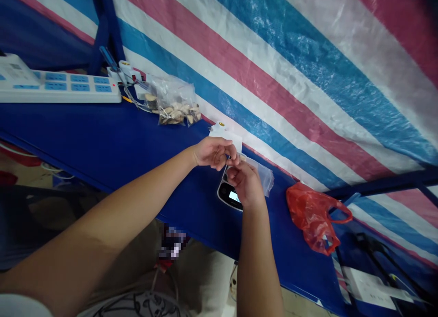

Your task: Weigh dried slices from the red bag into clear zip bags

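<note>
My left hand [214, 152] and my right hand [244, 184] meet over a small digital scale [228, 196] with a lit display on the blue table [112, 143]. Both hands pinch a small clear plastic bag [265, 176] that hangs out to the right of my right hand. What lies inside the bag is hidden by my fingers. A small white box [226, 133] with a yellow mark sits just behind my left hand.
A clear bag of pale sliced pieces [174, 108] lies at the back left, beside a white power strip [58, 85] and a blue-handled tool [111, 60]. A red plastic bag [316, 214] lies to the right. A striped tarp [308, 70] hangs behind.
</note>
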`<state>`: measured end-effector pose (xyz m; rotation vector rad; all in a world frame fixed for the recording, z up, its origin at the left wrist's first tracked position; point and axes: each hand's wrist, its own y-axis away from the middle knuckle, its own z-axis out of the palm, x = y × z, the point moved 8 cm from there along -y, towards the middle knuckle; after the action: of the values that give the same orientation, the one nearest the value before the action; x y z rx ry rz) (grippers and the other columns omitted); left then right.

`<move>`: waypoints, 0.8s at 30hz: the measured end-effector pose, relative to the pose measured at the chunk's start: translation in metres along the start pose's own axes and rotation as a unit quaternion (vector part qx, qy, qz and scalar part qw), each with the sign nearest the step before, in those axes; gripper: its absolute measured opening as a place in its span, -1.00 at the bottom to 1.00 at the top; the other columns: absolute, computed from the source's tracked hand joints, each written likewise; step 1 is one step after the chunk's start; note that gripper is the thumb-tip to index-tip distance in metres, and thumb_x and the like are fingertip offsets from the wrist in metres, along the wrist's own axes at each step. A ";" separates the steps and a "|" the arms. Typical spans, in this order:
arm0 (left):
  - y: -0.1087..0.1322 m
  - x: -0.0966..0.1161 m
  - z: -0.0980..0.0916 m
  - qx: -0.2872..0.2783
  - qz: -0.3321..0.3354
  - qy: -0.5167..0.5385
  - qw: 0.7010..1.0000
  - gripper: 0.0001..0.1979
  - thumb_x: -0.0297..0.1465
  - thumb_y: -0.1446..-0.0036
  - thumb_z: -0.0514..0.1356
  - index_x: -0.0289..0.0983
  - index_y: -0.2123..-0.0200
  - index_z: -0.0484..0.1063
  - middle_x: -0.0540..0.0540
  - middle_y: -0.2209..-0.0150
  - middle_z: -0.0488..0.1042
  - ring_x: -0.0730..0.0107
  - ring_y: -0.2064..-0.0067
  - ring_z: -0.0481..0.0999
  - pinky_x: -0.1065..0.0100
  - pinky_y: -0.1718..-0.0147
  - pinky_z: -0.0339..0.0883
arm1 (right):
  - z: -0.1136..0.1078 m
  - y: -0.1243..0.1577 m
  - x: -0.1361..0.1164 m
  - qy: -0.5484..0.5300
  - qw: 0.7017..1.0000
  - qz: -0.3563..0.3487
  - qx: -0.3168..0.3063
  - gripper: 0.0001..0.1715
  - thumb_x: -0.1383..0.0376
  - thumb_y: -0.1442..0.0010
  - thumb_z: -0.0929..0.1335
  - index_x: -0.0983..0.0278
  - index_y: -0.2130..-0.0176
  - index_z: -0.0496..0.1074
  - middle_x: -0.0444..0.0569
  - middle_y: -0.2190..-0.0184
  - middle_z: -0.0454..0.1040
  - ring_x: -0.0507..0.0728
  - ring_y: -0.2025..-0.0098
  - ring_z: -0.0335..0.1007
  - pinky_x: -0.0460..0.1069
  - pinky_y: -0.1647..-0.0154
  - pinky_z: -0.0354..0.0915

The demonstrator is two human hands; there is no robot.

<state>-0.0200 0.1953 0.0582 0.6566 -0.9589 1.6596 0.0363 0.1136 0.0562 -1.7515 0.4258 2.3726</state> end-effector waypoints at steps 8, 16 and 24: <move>-0.002 0.001 0.000 -0.002 0.017 0.030 0.999 -0.61 -0.16 -0.18 0.14 -0.39 0.36 0.55 -0.26 0.33 0.62 0.33 0.54 0.58 0.50 0.80 0.07 | 0.001 -0.001 0.004 -0.003 1.000 0.028 0.000 -0.69 0.16 0.04 0.49 0.25 0.29 0.47 -0.12 0.40 0.43 -0.01 0.46 0.29 -0.14 0.60 0.03; -0.003 -0.004 -0.007 0.032 -0.002 0.011 0.999 -0.62 -0.16 -0.15 0.17 -0.40 0.39 0.54 -0.27 0.38 0.61 0.29 0.55 0.58 0.52 0.82 0.01 | -0.005 0.000 0.000 0.030 0.999 0.013 0.019 -0.77 0.19 0.06 0.44 0.28 0.39 0.44 -0.10 0.39 0.46 -0.05 0.58 0.17 -0.12 0.67 -0.15; -0.004 -0.002 -0.002 0.036 0.000 0.016 0.999 -0.62 -0.18 -0.17 0.16 -0.41 0.43 0.53 -0.28 0.40 0.61 0.39 0.57 0.55 0.54 0.80 -0.01 | -0.002 -0.002 0.004 0.016 1.000 0.020 0.013 -0.74 0.18 0.07 0.45 0.25 0.36 0.41 -0.13 0.43 0.43 -0.03 0.54 0.24 -0.14 0.66 -0.09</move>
<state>-0.0152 0.1960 0.0565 0.6757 -0.8799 1.7057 0.0376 0.1143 0.0514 -1.7893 0.4994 2.3573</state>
